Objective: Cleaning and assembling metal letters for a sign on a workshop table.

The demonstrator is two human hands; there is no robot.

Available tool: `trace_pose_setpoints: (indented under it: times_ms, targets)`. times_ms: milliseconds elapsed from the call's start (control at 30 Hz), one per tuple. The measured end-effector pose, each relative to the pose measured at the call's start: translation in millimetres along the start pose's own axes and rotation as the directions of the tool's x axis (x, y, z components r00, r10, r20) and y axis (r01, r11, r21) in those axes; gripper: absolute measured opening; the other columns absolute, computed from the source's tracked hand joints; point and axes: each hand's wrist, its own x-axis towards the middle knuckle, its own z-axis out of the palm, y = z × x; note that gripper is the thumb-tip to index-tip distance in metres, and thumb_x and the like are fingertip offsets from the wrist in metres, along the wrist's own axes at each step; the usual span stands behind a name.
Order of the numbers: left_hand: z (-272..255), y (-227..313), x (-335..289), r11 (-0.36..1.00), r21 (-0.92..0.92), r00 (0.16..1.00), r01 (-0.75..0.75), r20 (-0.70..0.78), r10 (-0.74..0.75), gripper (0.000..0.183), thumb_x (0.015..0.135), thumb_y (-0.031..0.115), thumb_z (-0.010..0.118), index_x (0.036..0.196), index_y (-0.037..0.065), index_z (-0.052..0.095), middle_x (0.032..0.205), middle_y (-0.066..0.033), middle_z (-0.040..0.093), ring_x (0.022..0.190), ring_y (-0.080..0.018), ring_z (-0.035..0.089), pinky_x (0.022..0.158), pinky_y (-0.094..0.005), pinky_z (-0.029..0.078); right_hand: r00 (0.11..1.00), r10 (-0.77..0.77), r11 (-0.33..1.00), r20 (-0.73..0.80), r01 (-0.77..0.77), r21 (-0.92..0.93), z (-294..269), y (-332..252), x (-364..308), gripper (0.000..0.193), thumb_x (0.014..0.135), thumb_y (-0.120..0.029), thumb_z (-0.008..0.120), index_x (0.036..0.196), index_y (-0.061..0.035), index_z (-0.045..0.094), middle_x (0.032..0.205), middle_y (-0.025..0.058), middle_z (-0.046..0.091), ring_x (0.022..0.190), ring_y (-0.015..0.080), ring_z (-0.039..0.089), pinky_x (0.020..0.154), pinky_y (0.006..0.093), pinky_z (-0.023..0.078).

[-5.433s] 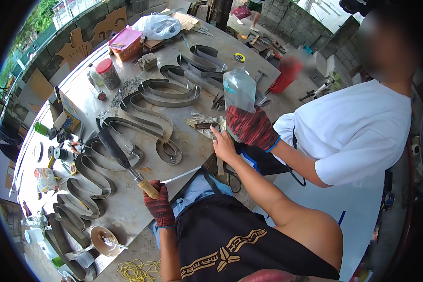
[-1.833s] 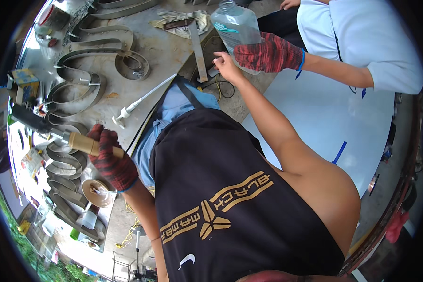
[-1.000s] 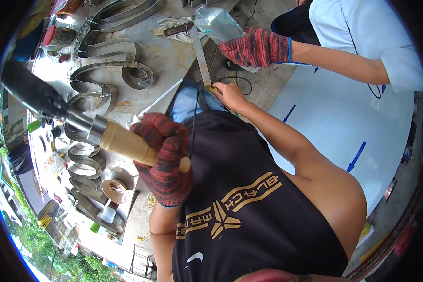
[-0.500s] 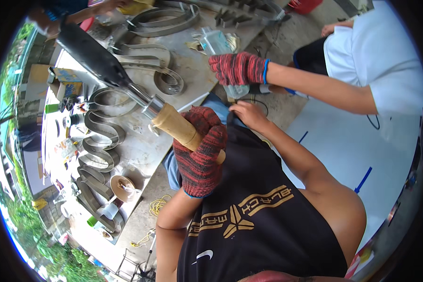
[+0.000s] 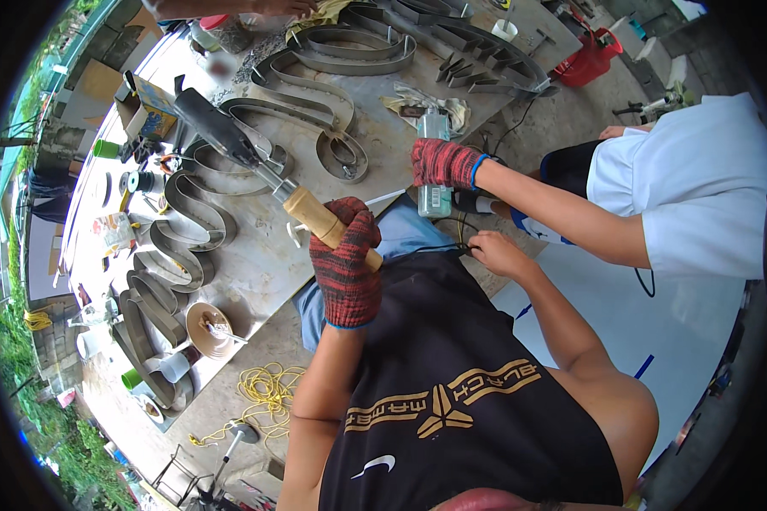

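My left hand [image 5: 348, 264], in a red and black knitted glove, is wrapped round the wooden handle of a large soldering iron [image 5: 222, 140]. A metal collar joins the handle to its long black body, which points to the upper left over the table. My bare right hand [image 5: 498, 254] is beside my lap with its fingers closed on a thin dark cord [image 5: 439, 249]. Just beyond it, a co-worker's gloved hand [image 5: 447, 162] grips a clear plastic bottle [image 5: 435, 201]. Curved metal strips [image 5: 198, 213] stand on edge across the table near the iron.
The metal table [image 5: 268, 268] carries a brown bowl [image 5: 213, 330], a rag [image 5: 452, 111], a spool [image 5: 142, 181] and a cardboard box [image 5: 149, 111]. Yellow rope [image 5: 268, 387] lies on the floor below. A white panel [image 5: 588, 311] lies right of me; a red container [image 5: 590, 55] stands far right.
The soldering iron and my left hand have lowered, away from the camera. My right hand has shifted right in view. The co-worker's bottle has turned more upright. The view has shifted.
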Motion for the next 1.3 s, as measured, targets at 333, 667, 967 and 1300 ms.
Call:
trace_pose_setpoints:
  times_ms: [333, 667, 967, 1300]
  targets:
    - [-28, -16, 21, 0.969, 0.246, 0.999, 0.025, -0.033, -0.017, 0.017, 0.083, 0.006, 0.070, 0.097, 0.005, 0.060, 0.078, -0.0001, 0.059, 0.064, -0.0088, 0.053, 0.058, -0.0246, 0.044, 0.999, -0.019, 1.000, 0.043, 0.018, 0.022, 31, 14, 44, 0.027, 0.089, -0.020, 0.060, 0.112, -0.0082, 0.070, 0.111, 0.0201, 0.068, 0.107, 0.0375, 0.063, 0.092, 0.0481, 0.050]
    - [-35, -20, 25, 0.971, 0.239, 0.999, 0.029, -0.051, -0.017, 0.017, 0.085, 0.007, 0.069, 0.099, 0.004, 0.060, 0.080, -0.0009, 0.060, 0.065, -0.0093, 0.054, 0.058, -0.0253, 0.044, 0.995, 0.074, 0.997, -0.071, -0.075, -0.016, -29, 2, 29, 0.027, 0.091, -0.024, 0.063, 0.111, -0.0070, 0.070, 0.110, 0.0195, 0.068, 0.106, 0.0380, 0.064, 0.092, 0.0481, 0.050]
    - [-34, -19, 27, 0.977, 0.211, 0.998, 0.035, -0.058, -0.023, 0.017, 0.086, 0.006, 0.070, 0.099, 0.006, 0.060, 0.080, 0.0000, 0.060, 0.065, -0.0086, 0.054, 0.059, -0.0243, 0.044, 0.996, 0.080, 0.997, -0.034, -0.081, -0.014, -31, -8, 29, 0.026, 0.091, -0.023, 0.062, 0.109, -0.0076, 0.071, 0.109, 0.0184, 0.070, 0.104, 0.0368, 0.065, 0.092, 0.0473, 0.050]
    - [-38, -18, 26, 0.971, 0.239, 0.999, 0.008, -0.051, 0.004, 0.017, 0.086, 0.007, 0.071, 0.099, 0.006, 0.061, 0.081, -0.0001, 0.061, 0.065, -0.0088, 0.055, 0.059, -0.0248, 0.046, 0.997, 0.072, 0.997, -0.024, -0.073, -0.024, -27, 0, 29, 0.027, 0.092, -0.024, 0.060, 0.110, -0.0075, 0.071, 0.111, 0.0188, 0.070, 0.106, 0.0365, 0.064, 0.093, 0.0478, 0.049]
